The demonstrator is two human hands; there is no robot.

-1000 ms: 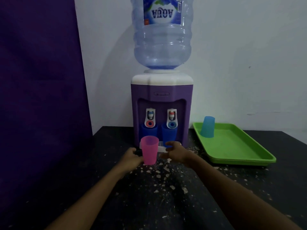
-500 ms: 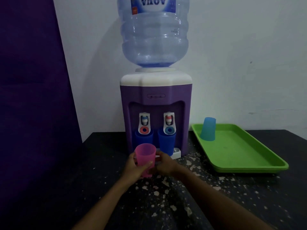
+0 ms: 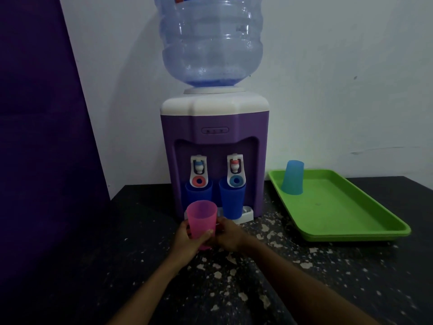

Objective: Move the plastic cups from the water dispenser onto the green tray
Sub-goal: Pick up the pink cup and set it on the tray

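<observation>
A pink plastic cup (image 3: pixel 202 216) is upright in front of the purple water dispenser (image 3: pixel 214 127), gripped from both sides by my left hand (image 3: pixel 187 238) and my right hand (image 3: pixel 228 234). Two dark blue cups stand under the taps: the left one (image 3: pixel 199 193) partly hidden behind the pink cup, the right one (image 3: pixel 232 200) on the white drip tray. To the right lies the green tray (image 3: pixel 351 221), with a light blue cup (image 3: pixel 293 177) upside down in its far left corner.
A large clear water bottle (image 3: pixel 210 41) sits on top of the dispenser. A dark purple panel (image 3: pixel 39 137) rises along the left. The black tabletop (image 3: pixel 234 289) is speckled with white chips. A white wall stands behind.
My right hand has come in onto the pink cup, so both hands now clasp it. The view has shifted closer to the dispenser.
</observation>
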